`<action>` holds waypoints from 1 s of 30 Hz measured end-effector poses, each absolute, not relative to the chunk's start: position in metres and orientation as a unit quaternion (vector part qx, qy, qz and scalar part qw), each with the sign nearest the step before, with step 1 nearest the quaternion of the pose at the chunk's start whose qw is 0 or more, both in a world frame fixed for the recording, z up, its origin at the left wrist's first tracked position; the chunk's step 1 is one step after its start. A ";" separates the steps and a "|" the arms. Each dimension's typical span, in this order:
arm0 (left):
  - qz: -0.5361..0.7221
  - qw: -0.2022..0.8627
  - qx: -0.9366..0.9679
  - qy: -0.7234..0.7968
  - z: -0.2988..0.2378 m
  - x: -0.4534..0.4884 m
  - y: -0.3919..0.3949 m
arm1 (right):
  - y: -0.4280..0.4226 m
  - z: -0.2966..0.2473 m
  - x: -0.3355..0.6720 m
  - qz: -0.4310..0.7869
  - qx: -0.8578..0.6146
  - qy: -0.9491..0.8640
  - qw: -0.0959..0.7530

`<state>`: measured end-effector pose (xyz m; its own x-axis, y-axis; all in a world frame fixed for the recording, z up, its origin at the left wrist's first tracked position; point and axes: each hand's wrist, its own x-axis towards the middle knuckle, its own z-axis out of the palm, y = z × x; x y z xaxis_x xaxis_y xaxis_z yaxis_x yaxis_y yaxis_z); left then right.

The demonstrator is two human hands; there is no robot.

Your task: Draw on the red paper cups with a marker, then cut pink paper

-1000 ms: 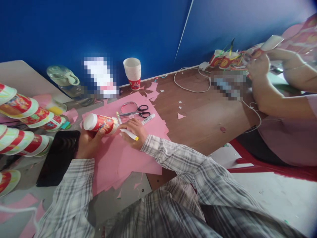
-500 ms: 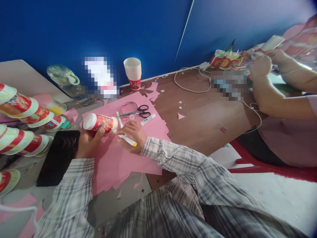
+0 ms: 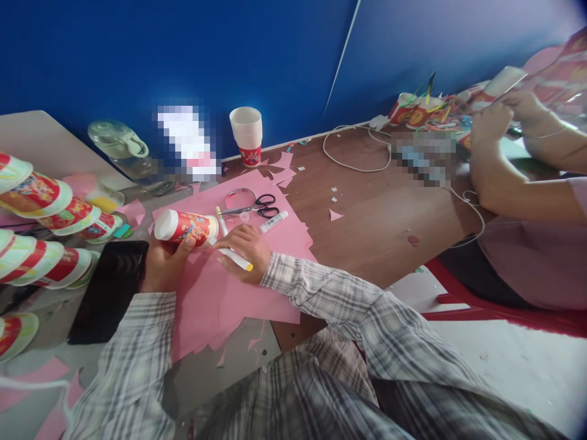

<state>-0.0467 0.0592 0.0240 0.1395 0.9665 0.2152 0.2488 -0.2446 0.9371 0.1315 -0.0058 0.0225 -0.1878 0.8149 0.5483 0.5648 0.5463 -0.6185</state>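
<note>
A red and white paper cup (image 3: pixel 190 227) lies on its side in my left hand (image 3: pixel 165 263), its mouth end pointing left. My right hand (image 3: pixel 247 252) grips a white marker with a yellow end (image 3: pixel 236 259), and the marker's other end is at the right end of the cup. Beneath both hands spread sheets of pink paper (image 3: pixel 206 305). Just beyond my right hand lie black-handled scissors (image 3: pixel 266 206), a roll of tape (image 3: pixel 239 198), a glue stick (image 3: pixel 274 222) and a pale yellow-capped marker (image 3: pixel 221 220).
Stacked paper cups (image 3: pixel 250 137) stand by the blue wall. At left are rows of decorated cups (image 3: pixel 50 263), a black phone (image 3: pixel 107 293) and a clear bottle (image 3: pixel 123 153). A co-worker's hands (image 3: pixel 509 116) are at the far right, near a white cable (image 3: pixel 355 168).
My hands, the cup and the marker look almost unmoved. At the right, the co-worker's hands have shifted slightly and drawn closer together.
</note>
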 end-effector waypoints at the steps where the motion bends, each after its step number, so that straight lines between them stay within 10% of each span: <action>1: 0.456 0.393 0.644 0.472 0.024 -0.047 0.059 | -0.006 0.023 0.131 0.140 -0.452 -0.761 0.443; 30: 0.467 0.415 0.618 0.477 0.025 -0.046 0.056 | -0.004 0.023 0.133 0.132 -0.467 -0.738 0.469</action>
<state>-0.0458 0.0560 0.0249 0.1082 0.9777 0.1801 0.2020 -0.1990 0.9590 0.1329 -0.0037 0.0229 -0.1245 0.8136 0.5680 0.5653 0.5286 -0.6333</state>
